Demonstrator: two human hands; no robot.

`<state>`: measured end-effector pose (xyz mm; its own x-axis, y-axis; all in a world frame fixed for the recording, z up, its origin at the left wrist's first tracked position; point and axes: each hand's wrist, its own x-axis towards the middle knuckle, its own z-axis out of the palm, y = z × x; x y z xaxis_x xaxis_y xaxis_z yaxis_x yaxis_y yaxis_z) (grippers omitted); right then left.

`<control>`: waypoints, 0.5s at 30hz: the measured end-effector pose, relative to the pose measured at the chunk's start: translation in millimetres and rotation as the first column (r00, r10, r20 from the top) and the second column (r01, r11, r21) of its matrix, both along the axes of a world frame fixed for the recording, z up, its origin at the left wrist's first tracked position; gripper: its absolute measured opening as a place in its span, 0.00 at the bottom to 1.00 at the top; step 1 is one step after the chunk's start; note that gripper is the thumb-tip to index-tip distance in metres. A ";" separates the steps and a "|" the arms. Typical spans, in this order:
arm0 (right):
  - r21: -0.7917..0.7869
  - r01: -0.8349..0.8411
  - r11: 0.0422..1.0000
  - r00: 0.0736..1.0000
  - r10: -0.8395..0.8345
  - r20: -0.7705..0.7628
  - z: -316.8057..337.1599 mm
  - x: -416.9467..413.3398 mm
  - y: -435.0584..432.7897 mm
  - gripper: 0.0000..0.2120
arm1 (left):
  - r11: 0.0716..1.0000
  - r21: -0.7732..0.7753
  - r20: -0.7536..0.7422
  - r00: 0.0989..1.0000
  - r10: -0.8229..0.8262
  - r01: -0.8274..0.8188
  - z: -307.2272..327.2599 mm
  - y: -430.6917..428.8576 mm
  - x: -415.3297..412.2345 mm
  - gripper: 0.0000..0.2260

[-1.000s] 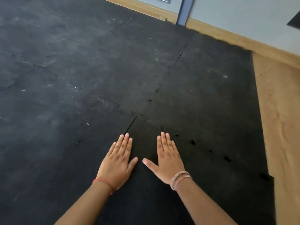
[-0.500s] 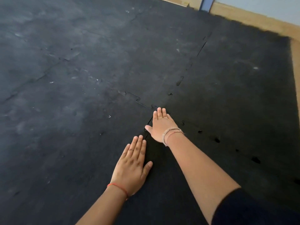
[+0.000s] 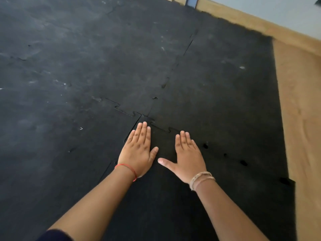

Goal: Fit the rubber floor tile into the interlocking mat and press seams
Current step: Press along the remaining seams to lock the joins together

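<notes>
At the tile's far-left corner: your left hand (image 3: 139, 152) and right hand (image 3: 187, 156) lie flat, fingers spread, on the black rubber floor tile (image 3: 173, 197); the unseated jigsaw seam (image 3: 225, 154) runs rightward, nearer your right.

Bare wood floor (image 3: 302, 119) runs down the right side, light tan with visible grain. Wooden baseboard (image 3: 257, 23) along the far edge under a pale grey wall (image 3: 271, 9). Blue-grey vertical post (image 3: 191, 1) at top (door frame, possibly; cropped).
</notes>
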<state>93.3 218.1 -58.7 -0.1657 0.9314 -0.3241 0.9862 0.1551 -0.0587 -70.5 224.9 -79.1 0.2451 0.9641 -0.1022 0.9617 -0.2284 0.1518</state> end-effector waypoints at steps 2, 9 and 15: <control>-0.068 -0.012 0.998 0.999 0.014 0.032 4.3 0.9 11.6 0.49 | 0.999 -0.048 -0.037 0.999 -0.023 0.021 3.7 -0.9 0.5 0.28; -0.097 -0.013 0.995 0.997 0.005 -0.082 13.4 3.7 12.7 0.41 | 0.968 -0.251 -0.060 0.998 -0.020 0.004 27.8 5.0 4.8 0.30; 0.174 0.235 0.956 0.972 -0.235 -0.026 -7.6 46.2 -55.5 0.42 | 0.963 -0.115 0.082 0.968 -0.235 0.244 16.5 1.0 51.5 0.27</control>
<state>139.5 162.5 -66.3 0.0635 0.9862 -0.1530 0.9958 -0.0728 -0.0562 -19.0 225.9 -62.6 0.4777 0.8574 -0.1917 0.8677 -0.4264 0.2554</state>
